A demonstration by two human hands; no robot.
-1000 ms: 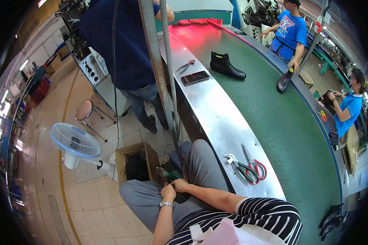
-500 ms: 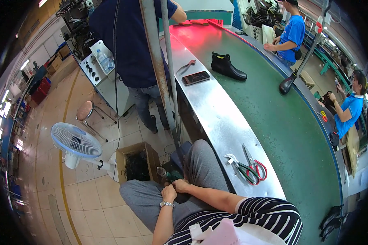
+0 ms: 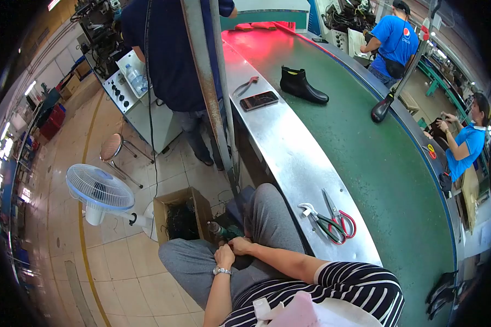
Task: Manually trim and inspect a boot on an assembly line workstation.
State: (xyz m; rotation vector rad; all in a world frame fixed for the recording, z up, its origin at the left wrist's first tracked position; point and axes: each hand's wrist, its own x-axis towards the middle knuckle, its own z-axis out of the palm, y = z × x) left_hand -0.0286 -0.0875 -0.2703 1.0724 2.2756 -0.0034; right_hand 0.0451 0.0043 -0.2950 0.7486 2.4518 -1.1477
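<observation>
My left hand [image 3: 223, 255] and my right hand [image 3: 241, 246] rest together over my lap, touching, with fingers curled. The undersides of the fingers are hidden, so I cannot make out anything held. A silver watch [image 3: 221, 271] is on my left wrist. Just beyond the hands, a green bottle-like object [image 3: 217, 229] stands near my knees, partly covered. On the metal ledge to my right lie pincers with dark green handles [image 3: 328, 229] and red-handled scissors [image 3: 333, 205], crossing each other. Neither hand touches these tools.
A black ankle boot [image 3: 304, 87] stands on the green belt [image 3: 360, 147]. A phone [image 3: 259, 101] and a red-handled tool [image 3: 246, 85] lie up the ledge. At left are a cardboard box [image 3: 203, 211], a fan [image 3: 100, 188] and a stool [image 3: 112, 147]. Co-workers stand around; a metal post [image 3: 203, 82] rises ahead.
My hands stay in practically the same place. The blue-shirted person at the far right has turned their back. The dark-clothed person ahead has shifted position and drawn back an arm.
</observation>
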